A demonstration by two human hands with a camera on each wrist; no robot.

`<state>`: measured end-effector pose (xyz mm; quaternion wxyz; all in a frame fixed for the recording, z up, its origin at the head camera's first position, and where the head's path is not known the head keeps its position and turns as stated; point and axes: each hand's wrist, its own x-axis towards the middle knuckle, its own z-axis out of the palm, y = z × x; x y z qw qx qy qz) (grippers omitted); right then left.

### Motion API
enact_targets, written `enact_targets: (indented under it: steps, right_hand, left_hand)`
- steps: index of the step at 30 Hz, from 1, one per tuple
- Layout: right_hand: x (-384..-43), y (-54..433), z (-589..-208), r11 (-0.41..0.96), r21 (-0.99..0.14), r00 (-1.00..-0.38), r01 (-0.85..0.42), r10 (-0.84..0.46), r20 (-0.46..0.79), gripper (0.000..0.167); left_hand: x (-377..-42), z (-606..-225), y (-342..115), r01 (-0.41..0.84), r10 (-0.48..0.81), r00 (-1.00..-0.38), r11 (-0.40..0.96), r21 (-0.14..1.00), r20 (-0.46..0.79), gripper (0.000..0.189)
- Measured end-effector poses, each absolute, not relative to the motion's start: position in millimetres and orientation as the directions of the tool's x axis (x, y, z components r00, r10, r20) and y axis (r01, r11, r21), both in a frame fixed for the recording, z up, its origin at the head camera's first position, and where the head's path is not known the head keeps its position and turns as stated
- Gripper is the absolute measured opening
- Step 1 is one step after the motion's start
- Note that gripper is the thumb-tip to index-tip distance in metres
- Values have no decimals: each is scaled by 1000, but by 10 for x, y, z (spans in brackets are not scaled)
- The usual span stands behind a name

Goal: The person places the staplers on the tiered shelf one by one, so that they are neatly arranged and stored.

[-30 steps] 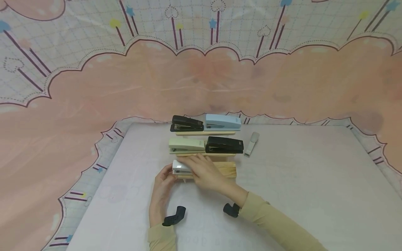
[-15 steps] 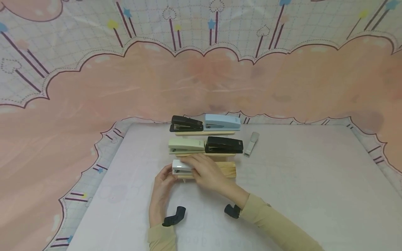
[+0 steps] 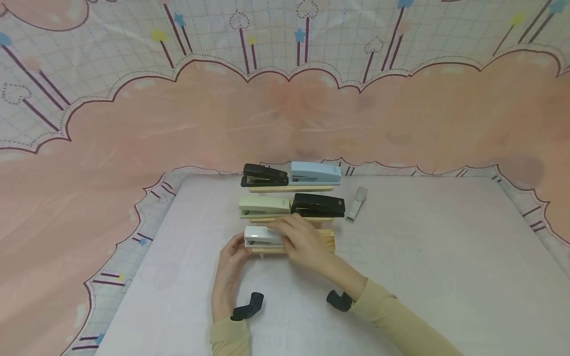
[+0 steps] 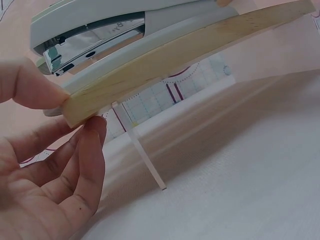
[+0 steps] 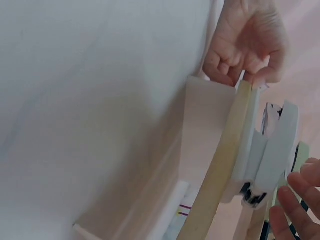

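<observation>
A white stapler lies lengthwise on the left part of the lowest wooden shelf board. My left hand pinches the board's left end: in the left wrist view the thumb lies on top, by the stapler's base, with curled fingers below. Over the stapler's rear end is my right hand, hiding that end in the head view. The right wrist view has its loosely bent fingers beside the stapler, with a gap showing between them.
Behind, the middle tier holds a pale green stapler and a black stapler. On the top tier are a smaller black stapler and a light blue stapler. A grey-white nail clipper lies right of the rack on the white table.
My right hand has slid a little to the right along the stapler, uncovering more of its top. The left hand and the stapler have stayed in place.
</observation>
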<state>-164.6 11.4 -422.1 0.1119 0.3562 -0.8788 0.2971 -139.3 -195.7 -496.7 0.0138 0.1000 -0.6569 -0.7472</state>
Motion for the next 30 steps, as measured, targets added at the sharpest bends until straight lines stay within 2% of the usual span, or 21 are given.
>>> enact_targets:
  steps: [17, 30]
  right_hand:
    - [-1614, 562, -4209, 587, -370, -679, -720, -486, 550, 36]
    - [-1578, 877, -4191, 643, -371, -716, -670, -427, 552, 33]
  left_hand:
    - [-1404, -4983, -1944, -104, -162, -979, -129, 986, -125, 48]
    - [-1397, -4987, -1943, -101, -155, -980, -131, 986, -121, 48]
